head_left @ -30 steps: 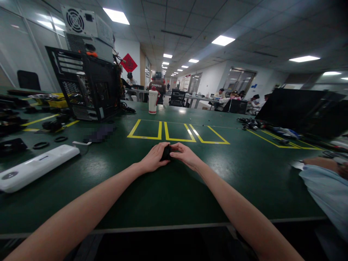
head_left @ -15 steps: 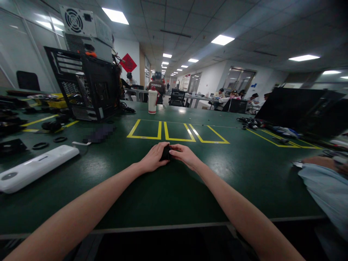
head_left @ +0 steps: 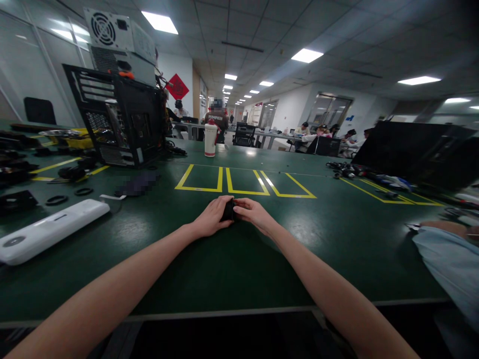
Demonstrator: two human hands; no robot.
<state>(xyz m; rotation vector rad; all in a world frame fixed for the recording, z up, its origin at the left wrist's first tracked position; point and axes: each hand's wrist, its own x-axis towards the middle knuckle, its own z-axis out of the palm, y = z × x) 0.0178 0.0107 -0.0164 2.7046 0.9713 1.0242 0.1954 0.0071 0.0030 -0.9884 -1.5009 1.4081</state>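
Both my hands meet over the green table (head_left: 224, 269), at its middle. Between them is a small black object (head_left: 228, 210), largely covered by my fingers, so its kind does not show. My left hand (head_left: 213, 217) wraps round its left side, with the thumb along the near edge. From the right, my right hand (head_left: 252, 214) pinches the object with thumb and fingertips. Just beyond the hands, three outlines of yellow tape (head_left: 247, 192) are stuck on the tabletop.
At left lie a long white device (head_left: 54, 232) and black rings (head_left: 57, 200). Behind them stands an open black computer case (head_left: 130, 119). A white cup (head_left: 210, 139) is farther back. A co-worker's blue sleeve (head_left: 445, 254) reaches in at right, near a large black screen (head_left: 411, 149).
My hands and the black object stay almost still. At right, the co-worker's sleeved arm has shifted slightly.
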